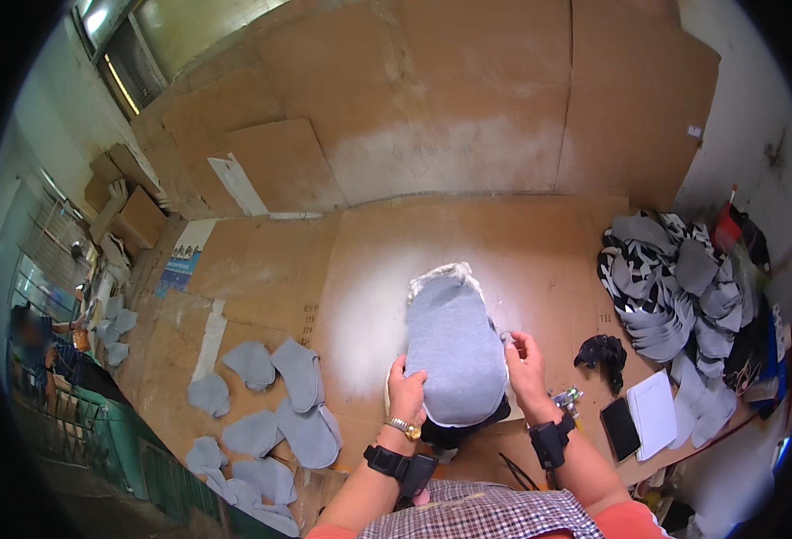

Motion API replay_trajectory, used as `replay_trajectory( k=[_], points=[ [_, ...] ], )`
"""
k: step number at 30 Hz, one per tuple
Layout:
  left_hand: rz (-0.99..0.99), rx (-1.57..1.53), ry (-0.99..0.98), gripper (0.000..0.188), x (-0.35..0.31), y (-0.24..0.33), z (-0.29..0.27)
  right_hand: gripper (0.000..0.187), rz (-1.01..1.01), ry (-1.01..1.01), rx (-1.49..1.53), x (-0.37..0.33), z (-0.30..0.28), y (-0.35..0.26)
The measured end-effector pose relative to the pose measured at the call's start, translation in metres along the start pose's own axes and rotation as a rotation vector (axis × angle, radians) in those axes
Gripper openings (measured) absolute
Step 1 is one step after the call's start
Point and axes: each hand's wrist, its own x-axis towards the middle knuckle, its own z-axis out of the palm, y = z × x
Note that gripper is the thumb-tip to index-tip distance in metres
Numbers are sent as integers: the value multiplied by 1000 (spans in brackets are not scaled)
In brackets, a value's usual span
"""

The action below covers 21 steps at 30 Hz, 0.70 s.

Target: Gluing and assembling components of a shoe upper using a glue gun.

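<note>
A long grey sole-shaped fabric piece (454, 346) with a fluffy white edge at its far end lies in front of me. My left hand (407, 393) grips its near left edge, thumb on top and fingers underneath. At the right edge, my right hand (525, 366) is closed in a pinch, fingertips by a small greyish bit that I cannot make out. Something dark shows beneath the near end of the piece. Each wrist wears a black strapped device.
Several grey fabric cut-outs (302, 422) lie at the left. A tall heap of grey and black-and-white pieces (656, 287) stands at the right. Near it are a black cloth bundle (602, 355), a phone (620, 428) and a white pad (651, 415). Cardboard (468, 108) lines the back wall. Another person (41, 346) is at far left.
</note>
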Motion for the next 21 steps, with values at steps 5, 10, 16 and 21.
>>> replay_trajectory(
  k=[5, 10, 16, 21],
  points=[
    [26, 212, -82, 60, 21, 2, 7, 33, -499, -209, -541, 4, 11, -11],
    [-31, 246, -124, 58, 56, 5, 2, 34, -514, -221, -610, 34, 34, -14],
    [143, 544, -204, 49, 84, -1, -5, 42, -399, -387, -745, 88, 51, -30],
    [444, 732, -260, 53, 73, 1, -9, 50, -353, -447, -740, 131, 86, -38]
  ],
)
